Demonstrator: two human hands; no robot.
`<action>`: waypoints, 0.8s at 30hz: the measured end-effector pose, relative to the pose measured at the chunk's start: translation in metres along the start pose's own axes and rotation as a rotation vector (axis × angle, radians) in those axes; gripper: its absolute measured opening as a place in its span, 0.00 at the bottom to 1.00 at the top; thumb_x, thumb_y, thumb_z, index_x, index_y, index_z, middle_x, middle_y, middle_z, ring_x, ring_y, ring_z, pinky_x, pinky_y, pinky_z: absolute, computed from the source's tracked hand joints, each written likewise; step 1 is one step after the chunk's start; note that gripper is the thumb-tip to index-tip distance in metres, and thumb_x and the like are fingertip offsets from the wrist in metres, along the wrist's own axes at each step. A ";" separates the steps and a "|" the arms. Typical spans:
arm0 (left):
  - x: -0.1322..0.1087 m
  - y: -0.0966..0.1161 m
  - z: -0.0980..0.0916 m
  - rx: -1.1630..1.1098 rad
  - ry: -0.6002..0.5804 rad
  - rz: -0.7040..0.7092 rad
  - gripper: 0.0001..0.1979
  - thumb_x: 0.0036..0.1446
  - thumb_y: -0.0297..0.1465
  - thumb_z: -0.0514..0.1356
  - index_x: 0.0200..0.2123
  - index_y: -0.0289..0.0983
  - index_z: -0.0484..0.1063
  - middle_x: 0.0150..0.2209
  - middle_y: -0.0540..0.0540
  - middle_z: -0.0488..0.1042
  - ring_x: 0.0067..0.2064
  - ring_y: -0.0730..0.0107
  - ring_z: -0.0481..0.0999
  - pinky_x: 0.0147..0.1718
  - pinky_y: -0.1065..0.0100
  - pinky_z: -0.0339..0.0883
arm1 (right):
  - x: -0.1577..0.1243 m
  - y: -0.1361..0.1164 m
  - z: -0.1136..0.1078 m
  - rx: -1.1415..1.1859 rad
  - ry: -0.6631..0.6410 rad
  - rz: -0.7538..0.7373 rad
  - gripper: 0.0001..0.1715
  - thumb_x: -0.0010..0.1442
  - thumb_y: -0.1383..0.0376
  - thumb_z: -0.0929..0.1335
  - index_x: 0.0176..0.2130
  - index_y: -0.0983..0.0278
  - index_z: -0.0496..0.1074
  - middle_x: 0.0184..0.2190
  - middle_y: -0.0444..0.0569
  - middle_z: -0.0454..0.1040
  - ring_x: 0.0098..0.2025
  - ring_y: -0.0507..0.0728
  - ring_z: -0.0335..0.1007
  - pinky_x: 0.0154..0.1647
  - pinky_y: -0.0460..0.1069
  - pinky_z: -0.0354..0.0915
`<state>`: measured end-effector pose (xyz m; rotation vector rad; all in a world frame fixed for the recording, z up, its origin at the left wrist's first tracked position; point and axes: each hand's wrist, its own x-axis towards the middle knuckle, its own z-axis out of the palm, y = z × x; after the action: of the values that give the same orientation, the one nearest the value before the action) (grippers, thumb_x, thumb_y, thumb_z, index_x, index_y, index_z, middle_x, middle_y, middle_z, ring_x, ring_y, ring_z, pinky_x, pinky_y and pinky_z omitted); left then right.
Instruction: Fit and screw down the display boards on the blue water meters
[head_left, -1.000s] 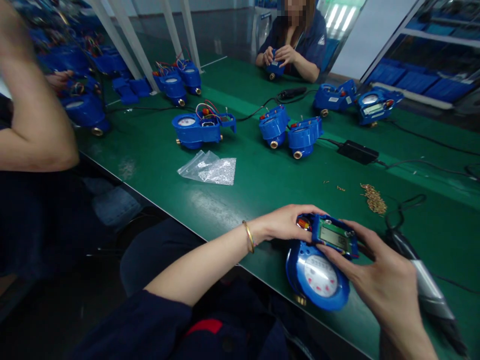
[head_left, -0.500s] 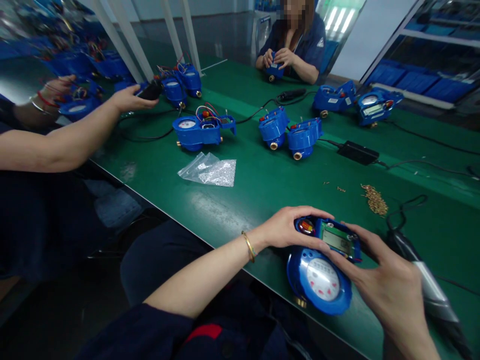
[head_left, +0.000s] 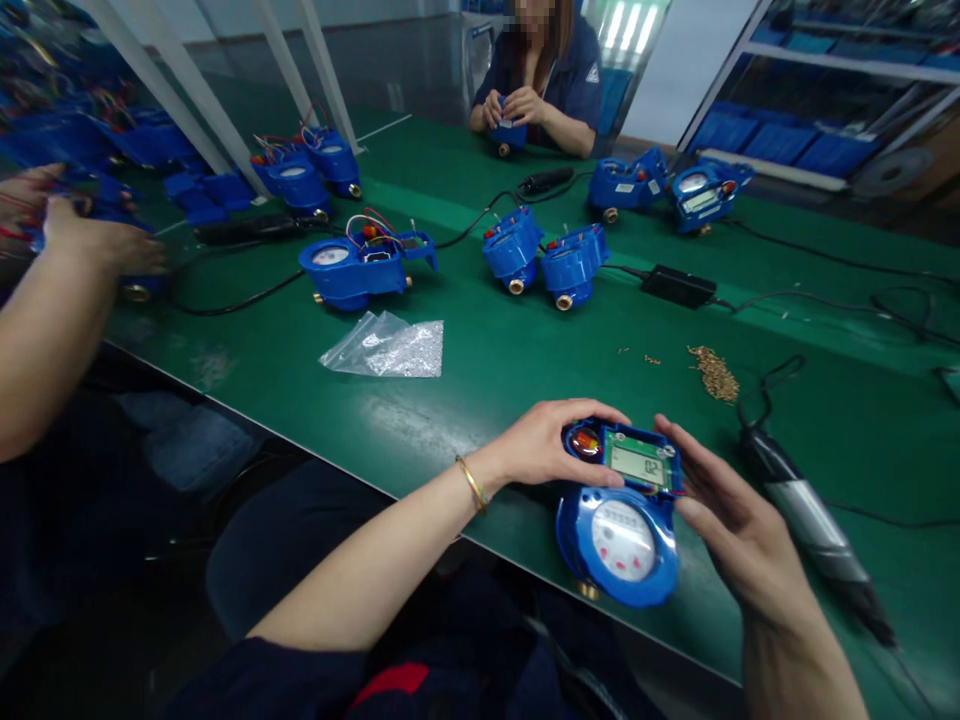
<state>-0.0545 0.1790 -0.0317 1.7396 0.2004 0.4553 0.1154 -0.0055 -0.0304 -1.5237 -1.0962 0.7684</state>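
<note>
The blue water meter point(head_left: 626, 545) sat at the near edge of the green surface point(head_left: 517, 360), held between both hands. The left hand point(head_left: 551, 445) had its grip closed on the meter's upper left corner, and the right hand point(head_left: 720, 505) had its grip pinched on the right side. The meter's small display point(head_left: 636, 462) read "02". An electric screwdriver point(head_left: 806, 520) lay just to the right.

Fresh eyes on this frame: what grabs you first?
The blue meter at the near edge of the green table, gripped between the left hand and the right hand, with its display showing digits. Then the other blue meters scattered mid-table, and the electric screwdriver lying to the right of the hands.
</note>
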 end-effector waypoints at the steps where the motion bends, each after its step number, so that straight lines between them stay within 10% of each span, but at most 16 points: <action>1: 0.001 0.001 -0.001 0.006 -0.010 0.003 0.27 0.48 0.36 0.73 0.52 0.38 0.74 0.51 0.43 0.78 0.53 0.59 0.76 0.54 0.60 0.67 | 0.000 0.000 0.001 0.006 0.017 0.010 0.32 0.62 0.60 0.73 0.64 0.54 0.67 0.66 0.48 0.63 0.66 0.58 0.62 0.62 0.47 0.63; 24: 0.002 0.013 0.007 0.096 0.003 -0.005 0.27 0.49 0.31 0.70 0.53 0.39 0.72 0.53 0.42 0.76 0.54 0.57 0.75 0.56 0.55 0.66 | 0.008 -0.008 0.003 0.031 -0.004 0.069 0.30 0.60 0.60 0.74 0.61 0.58 0.70 0.65 0.55 0.65 0.65 0.64 0.64 0.64 0.59 0.65</action>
<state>-0.0511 0.1709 -0.0199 1.8323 0.2324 0.4509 0.1140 0.0032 -0.0226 -1.5408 -1.0341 0.8326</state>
